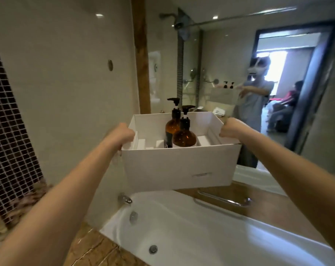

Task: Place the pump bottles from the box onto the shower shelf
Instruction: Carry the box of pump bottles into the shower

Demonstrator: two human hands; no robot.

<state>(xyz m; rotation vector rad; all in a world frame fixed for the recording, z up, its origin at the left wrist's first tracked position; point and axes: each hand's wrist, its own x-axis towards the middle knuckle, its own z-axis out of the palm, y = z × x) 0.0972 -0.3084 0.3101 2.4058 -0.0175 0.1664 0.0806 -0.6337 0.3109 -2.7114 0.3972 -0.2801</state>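
I hold a white cardboard box [178, 167] in the air above the bathtub, at chest height. My left hand [122, 134] grips its left rim and my right hand [228, 129] grips its right rim, fingers curled over the edges. Two amber pump bottles with black pumps stand upright inside, touching each other: one nearer [184, 138], one behind it to the left [172, 125]. White dividers fill the remainder of the box. No shower shelf is plainly in view.
A white bathtub [201, 237] lies below, with a chrome spout [125, 199] and a chrome grab bar [226, 201] on its brown stone ledge. A large mirror [230, 73] on the far wall reflects a person and a doorway. A dark mosaic wall [7, 131] stands left.
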